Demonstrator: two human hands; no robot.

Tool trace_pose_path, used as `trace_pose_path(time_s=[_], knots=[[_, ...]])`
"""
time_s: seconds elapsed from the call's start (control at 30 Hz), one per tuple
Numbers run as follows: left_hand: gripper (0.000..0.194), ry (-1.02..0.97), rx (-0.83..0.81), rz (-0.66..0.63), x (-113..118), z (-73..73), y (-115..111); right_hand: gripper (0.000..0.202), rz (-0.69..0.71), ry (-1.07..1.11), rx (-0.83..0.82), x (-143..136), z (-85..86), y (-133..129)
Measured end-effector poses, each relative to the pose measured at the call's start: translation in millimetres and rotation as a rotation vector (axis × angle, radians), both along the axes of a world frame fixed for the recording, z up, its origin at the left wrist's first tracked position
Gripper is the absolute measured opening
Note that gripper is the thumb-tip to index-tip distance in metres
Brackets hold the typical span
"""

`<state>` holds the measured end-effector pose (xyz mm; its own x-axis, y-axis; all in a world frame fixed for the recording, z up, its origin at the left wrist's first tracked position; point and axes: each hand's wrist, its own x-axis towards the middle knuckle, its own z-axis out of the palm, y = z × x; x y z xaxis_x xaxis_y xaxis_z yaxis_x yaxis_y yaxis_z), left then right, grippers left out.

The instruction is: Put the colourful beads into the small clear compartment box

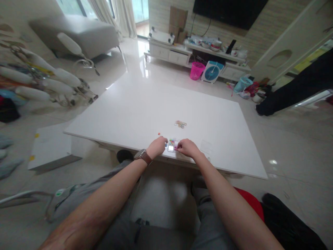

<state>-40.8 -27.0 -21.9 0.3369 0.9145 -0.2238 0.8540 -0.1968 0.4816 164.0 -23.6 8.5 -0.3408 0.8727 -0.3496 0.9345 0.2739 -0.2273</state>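
Note:
Near the front edge of the white table (145,104) lies a small clear box (171,148) with colourful little pieces at its far end. To its left is my left hand (158,146), fingers curled together by a small blue piece (165,145); what they pinch, if anything, is too small to name. My right hand (186,147) is on the box's right side, its fingers closed near some pink pieces (176,147). A small orange piece (159,133) lies beyond my left hand. Farther back sits a little heap of rings (180,124).
A clear flat lid-like piece (206,146) lies right of my right hand. Past the table stand a pink basket (197,71), a blue-and-white fan (212,72) and a TV cabinet (169,53). Chairs (57,83) are at the left; a person's dark-clothed leg (293,86) shows at the right.

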Motion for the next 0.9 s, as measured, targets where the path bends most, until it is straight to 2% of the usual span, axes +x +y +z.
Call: trace_pose_path(time_s=[0.5, 0.7, 0.9], knots=[[0.034, -0.016, 0.013, -0.014, 0, -1.9, -6, 0.019, 0.03, 0.052, -0.012, -2, 2.6, -2], [0.034, -0.002, 0.022, -0.023, 1, -3.9, -7, 0.023, 0.053, 0.093, -0.066, -3, 1.8, -2], [0.03, 0.044, 0.037, -0.035, 1, -2.9, -11, 0.016, -0.009, 0.107, -0.02, -1, 1.4, 0]])
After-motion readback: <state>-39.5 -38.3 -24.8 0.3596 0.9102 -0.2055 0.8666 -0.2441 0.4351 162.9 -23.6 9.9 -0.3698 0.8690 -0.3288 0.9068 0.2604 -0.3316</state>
